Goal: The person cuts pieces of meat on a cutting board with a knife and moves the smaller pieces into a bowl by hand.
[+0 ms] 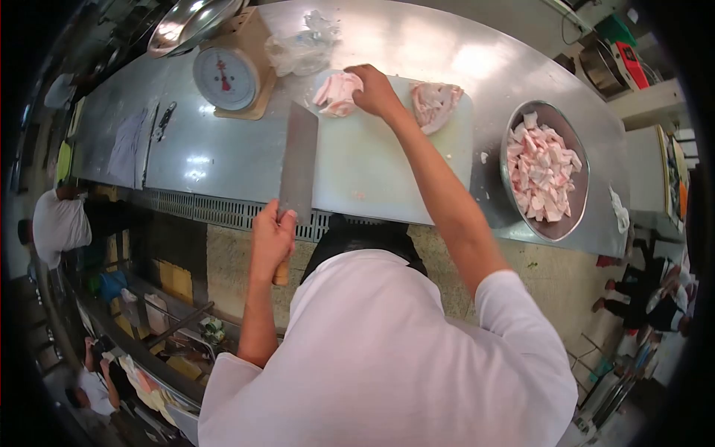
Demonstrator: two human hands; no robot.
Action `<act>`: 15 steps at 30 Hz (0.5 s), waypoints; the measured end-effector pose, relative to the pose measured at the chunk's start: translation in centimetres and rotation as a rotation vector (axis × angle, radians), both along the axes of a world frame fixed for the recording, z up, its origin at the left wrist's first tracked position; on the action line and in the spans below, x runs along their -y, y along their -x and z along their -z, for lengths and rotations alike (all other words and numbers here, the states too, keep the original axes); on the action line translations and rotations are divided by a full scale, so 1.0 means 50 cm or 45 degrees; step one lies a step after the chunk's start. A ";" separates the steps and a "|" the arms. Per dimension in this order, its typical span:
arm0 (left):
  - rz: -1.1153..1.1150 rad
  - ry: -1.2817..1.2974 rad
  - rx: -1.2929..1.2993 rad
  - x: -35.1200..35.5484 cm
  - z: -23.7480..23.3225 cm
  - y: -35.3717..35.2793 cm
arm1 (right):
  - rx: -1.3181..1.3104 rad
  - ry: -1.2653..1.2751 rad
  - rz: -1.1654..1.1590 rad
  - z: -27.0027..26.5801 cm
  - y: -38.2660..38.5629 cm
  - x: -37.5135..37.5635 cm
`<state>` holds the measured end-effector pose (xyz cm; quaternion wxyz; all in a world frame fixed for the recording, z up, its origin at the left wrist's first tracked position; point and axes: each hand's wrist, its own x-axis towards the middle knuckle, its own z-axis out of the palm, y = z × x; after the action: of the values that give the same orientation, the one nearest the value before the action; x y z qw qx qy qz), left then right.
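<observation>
My left hand point(273, 235) grips the wooden handle of a cleaver point(299, 160), whose broad blade points away from me at the left edge of the white cutting board point(387, 175). At the board's far left corner my right hand point(372, 89) has its fingers round the right side of a pale pink meat piece point(337, 94). A second, larger meat piece point(436, 104) lies on the board to the right of my right wrist. Right of the board, an oval metal bowl point(582, 182) holds many cut chunks of pale meat point(542, 167).
A dial scale point(226, 79) stands at the back left, beside a crumpled plastic bag point(302, 48) and a metal basin point(190, 26). A cloth point(128, 147) lies at the far left of the steel table point(186, 160). Other people point(62, 223) are at both sides.
</observation>
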<state>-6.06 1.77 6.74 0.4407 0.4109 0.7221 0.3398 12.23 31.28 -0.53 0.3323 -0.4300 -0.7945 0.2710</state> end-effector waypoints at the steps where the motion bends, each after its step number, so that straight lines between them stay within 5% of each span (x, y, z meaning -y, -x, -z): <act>1: -0.018 -0.002 -0.007 0.011 0.015 -0.003 | 0.108 -0.005 -0.042 0.012 0.031 -0.037; 4: 0.008 0.011 0.089 0.037 0.040 -0.014 | 0.582 0.120 -0.290 0.039 0.083 -0.092; 8: -0.104 0.074 0.391 0.066 0.052 -0.014 | 0.540 0.127 -0.123 0.059 0.048 -0.030; 12: -0.045 0.048 0.067 0.075 0.056 0.002 | 0.390 0.186 0.285 0.076 -0.065 0.152; 15: 0.105 -0.079 -0.253 0.047 0.003 -0.019 | 0.334 0.495 0.299 0.028 -0.127 0.243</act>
<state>-5.09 -0.61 6.60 0.3675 0.4856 0.7338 0.3011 18.56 19.13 -1.95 0.1669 -0.6064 -0.7085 0.3200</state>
